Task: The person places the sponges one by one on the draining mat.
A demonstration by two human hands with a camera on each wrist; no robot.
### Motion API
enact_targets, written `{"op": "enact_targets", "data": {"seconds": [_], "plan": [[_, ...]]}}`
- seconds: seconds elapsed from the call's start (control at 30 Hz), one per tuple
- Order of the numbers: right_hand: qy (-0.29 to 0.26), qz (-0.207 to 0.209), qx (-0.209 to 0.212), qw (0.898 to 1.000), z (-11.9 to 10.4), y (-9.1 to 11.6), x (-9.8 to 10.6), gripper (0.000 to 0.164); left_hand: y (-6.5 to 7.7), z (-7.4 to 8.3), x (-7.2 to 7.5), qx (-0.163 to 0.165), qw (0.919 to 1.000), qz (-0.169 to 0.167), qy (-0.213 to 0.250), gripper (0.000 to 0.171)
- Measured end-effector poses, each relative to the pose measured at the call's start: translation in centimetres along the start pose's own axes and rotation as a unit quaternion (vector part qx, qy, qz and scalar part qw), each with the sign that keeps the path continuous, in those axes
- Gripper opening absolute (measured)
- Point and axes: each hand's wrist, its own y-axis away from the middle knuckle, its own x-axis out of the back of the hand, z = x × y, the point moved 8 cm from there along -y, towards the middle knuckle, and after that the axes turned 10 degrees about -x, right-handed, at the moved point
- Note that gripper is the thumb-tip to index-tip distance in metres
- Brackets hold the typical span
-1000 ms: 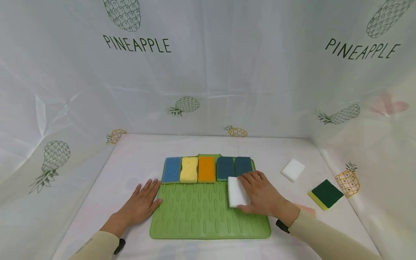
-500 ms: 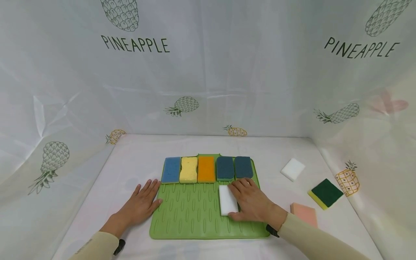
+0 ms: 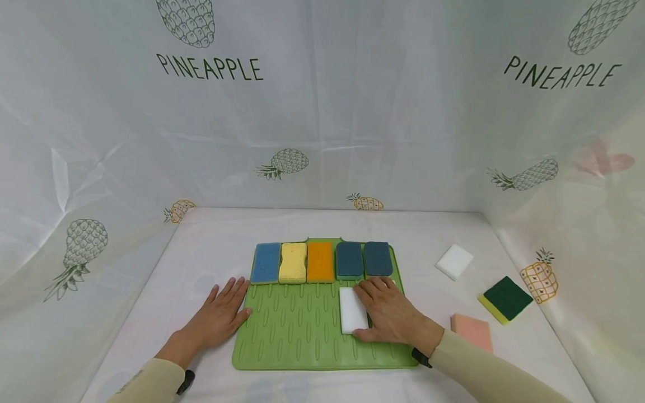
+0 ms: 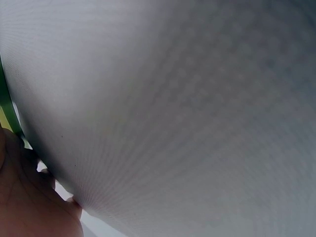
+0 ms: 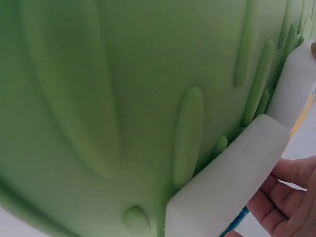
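My right hand spans a white sponge lying on the green ribbed mat, thumb at its near end and fingers at its far end. In the right wrist view, a second white block stands nearer the camera than the white sponge; the hand mostly hides it from the head camera. My left hand lies flat beside the mat's left edge, fingers spread. Along the mat's back edge sit a blue sponge, a yellow sponge, an orange sponge and two dark blue sponges.
On the table right of the mat lie a small white sponge, a green-and-yellow scouring sponge and a pink sponge, partly behind the right sleeve. A pineapple-printed sheet rises around the table.
My right hand moved the white sponge left and nearer on the mat, then stopped. The pink sponge came out more from behind the right arm. My left hand stayed still.
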Motion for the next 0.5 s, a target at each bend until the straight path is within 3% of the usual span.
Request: {"op": "enact_targets", "data": {"seconds": [0.27,0.5], "plan": [[-0.006,-0.002,-0.003,1.000,0.1,0.1,0.1,0.096,0.0,0.1,0.0,0.001,1.0000,-0.005,0.000,0.071],[-0.021,0.023,-0.026,0.999,1.8,0.5,1.1,0.081,0.0,0.0,0.0,0.000,1.0000,-0.008,-0.005,0.071]]}}
